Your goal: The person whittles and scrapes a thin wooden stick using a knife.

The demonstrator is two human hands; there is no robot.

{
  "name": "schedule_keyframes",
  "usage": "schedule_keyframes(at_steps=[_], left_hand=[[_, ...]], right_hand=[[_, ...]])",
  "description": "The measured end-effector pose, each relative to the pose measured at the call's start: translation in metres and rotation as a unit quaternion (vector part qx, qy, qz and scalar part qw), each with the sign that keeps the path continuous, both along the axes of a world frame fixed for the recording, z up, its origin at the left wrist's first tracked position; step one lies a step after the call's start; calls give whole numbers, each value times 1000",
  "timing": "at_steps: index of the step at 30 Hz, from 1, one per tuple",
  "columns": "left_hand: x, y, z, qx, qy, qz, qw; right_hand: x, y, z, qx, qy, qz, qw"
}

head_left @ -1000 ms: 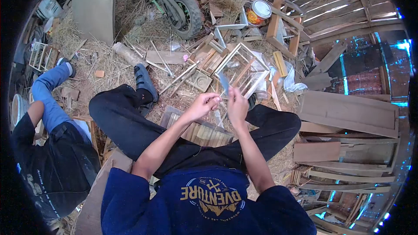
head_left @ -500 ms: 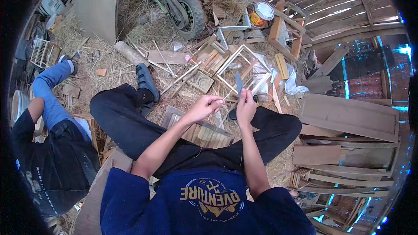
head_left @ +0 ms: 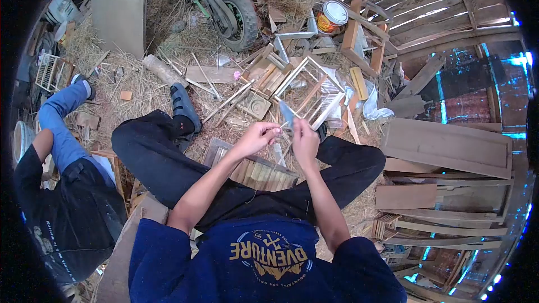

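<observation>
My left hand (head_left: pixel 259 139) pinches a thin wooden stick (head_left: pixel 284 125), of which only a short end shows past the fingertips. Close beside it, my right hand (head_left: pixel 305 141) is closed around the handle of a knife. The knife's blade (head_left: pixel 287 113) points up and left, beside the stick; whether it touches the wood I cannot tell. Below my hands, between my legs, lies a slatted wooden piece (head_left: pixel 264 174). Just beyond them stands a small wooden cage frame (head_left: pixel 310 91) with thin bars.
Wood scraps and a carved wooden block (head_left: pixel 254 104) lie on the straw-strewn floor. A paint can (head_left: pixel 332 17) and a green motorbike's wheel (head_left: pixel 240 21) are farther back. Wooden panels (head_left: pixel 447 147) lie at right. Another person (head_left: pixel 73 207) sits at left.
My right hand has moved left and slightly down, closer to my left hand. The knife blade now tilts more to the left, across the stick's end.
</observation>
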State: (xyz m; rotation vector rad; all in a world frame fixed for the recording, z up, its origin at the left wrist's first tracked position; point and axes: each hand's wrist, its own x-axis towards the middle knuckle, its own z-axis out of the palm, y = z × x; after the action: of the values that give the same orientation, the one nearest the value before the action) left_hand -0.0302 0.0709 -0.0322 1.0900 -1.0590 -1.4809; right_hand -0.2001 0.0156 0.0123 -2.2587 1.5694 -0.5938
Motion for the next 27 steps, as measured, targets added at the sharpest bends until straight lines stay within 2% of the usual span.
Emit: schedule_keyframes(at_steps=[4, 5, 8, 9, 10, 12, 15, 18, 19, 22, 23, 25, 27], left_hand=[[1, 1, 6, 13, -6, -42, 999], [2, 2, 5, 20, 1, -33, 999], [3, 1, 5, 28, 13, -18, 999], [3, 0, 9, 22, 8, -22, 999], [5, 1, 13, 18, 2, -27, 999], [4, 3, 11, 24, 8, -33, 999], [3, 1, 0, 21, 16, -8, 1000], [4, 0, 4, 17, 4, -18, 1000], [3, -1, 2, 18, 19, -34, 999], [6, 3, 19, 28, 10, -18, 999], [4, 2, 12, 12, 19, -8, 1000], [1, -1, 1, -18, 38, 19, 999], [0, -2, 0, 13, 52, -4, 999]], right_hand=[[3, -3, 4, 52, -47, -74, 995], [0, 3, -9, 17, -24, -16, 999], [-1, 8, -5, 15, 1, 6, 1000], [0, 3, -4, 2, -53, -40, 998], [-1, -4, -1, 26, -46, -90, 995], [3, -1, 1, 32, -55, -83, 995], [2, 13, -7, -18, -5, 40, 999], [0, 0, -3, 23, -19, -44, 999], [-1, -8, -8, 15, -67, -73, 995], [5, 5, -12, 27, -40, -30, 998], [2, 11, -14, 32, -12, 18, 999], [2, 5, -6, 32, -32, -33, 998], [0, -2, -2, 39, -70, -91, 993]])
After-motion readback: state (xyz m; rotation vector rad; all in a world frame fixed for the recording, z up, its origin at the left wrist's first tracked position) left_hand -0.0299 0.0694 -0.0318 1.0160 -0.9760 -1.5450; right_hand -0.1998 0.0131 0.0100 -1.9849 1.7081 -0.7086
